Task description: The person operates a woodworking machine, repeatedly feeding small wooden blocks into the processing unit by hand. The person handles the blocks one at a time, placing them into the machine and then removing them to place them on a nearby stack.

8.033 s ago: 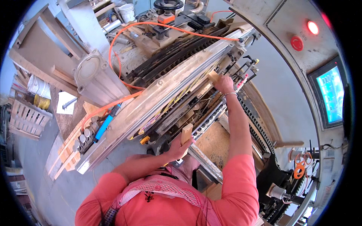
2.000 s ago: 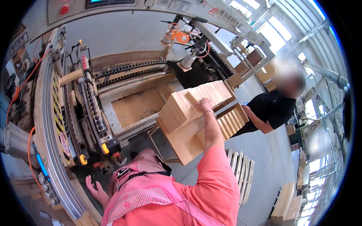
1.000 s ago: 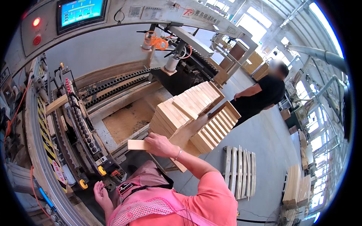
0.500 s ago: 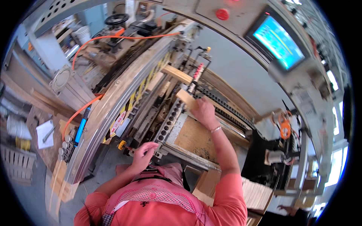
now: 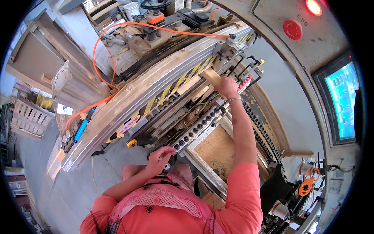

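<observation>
My right hand (image 5: pixel 227 87) reaches far forward over the machine, closed around the near end of a pale wooden block (image 5: pixel 211 77). The block's other end points toward the yellow-and-black striped rail (image 5: pixel 181 82). Whether a second block lies beneath or beside it, I cannot make out. Closer to me, my left hand (image 5: pixel 159 160) has loosely bent fingers, apart, with nothing visible in them. Its fingertips are beside the near end of a row of black round cups (image 5: pixel 194 132) on a metal bar. Red fittings (image 5: pixel 244 83) sit just right of my right hand.
An orange hose (image 5: pixel 163 32) runs along the wooden-topped beam (image 5: pixel 132 91) at left. A lit screen (image 5: pixel 343 97) and a red push button (image 5: pixel 292 29) are on the panel at right. A brown board (image 5: pixel 214 152) lies in the frame below the cups.
My right hand has moved forward to the far end of the cup row, with a wooden block in it. My left hand stays near the row's near end. The view has shifted.
</observation>
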The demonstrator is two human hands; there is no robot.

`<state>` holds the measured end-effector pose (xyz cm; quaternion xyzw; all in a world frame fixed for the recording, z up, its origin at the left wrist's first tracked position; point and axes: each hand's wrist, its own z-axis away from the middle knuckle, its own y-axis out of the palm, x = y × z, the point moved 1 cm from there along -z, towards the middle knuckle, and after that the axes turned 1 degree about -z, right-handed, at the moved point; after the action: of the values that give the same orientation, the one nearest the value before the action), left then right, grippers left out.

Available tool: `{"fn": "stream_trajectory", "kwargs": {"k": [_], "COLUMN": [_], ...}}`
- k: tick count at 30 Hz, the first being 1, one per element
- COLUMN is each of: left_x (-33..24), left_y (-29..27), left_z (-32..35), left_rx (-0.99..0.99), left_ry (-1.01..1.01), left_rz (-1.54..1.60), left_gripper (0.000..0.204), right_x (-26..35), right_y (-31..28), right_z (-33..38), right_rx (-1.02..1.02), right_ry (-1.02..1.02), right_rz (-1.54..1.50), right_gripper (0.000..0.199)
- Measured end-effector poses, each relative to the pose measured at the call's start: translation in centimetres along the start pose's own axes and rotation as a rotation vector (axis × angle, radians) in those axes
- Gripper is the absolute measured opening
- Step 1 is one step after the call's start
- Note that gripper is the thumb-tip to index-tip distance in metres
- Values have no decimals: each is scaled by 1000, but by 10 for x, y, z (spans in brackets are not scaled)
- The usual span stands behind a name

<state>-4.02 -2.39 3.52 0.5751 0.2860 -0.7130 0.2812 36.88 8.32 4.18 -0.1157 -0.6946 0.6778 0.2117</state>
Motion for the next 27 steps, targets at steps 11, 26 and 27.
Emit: {"fn": "stream_trajectory", "kwargs": {"k": [11, 26, 27], "left_x": [2, 11, 7], "left_y": [8, 8, 5], "left_z": [-63, -34, -31], "left_rx": [99, 212, 145], "left_ry": [-37, 21, -27], "left_rz": [371, 651, 656], "left_gripper": [42, 33, 27], "right_x": [32, 120, 109], "right_y": [-59, -47, -52], "right_z": [101, 264, 253], "right_rx": [-130, 329, 304], "right_ry": [-39, 237, 283], "right_rz": [55, -896, -705], "right_gripper": [28, 36, 32]}}
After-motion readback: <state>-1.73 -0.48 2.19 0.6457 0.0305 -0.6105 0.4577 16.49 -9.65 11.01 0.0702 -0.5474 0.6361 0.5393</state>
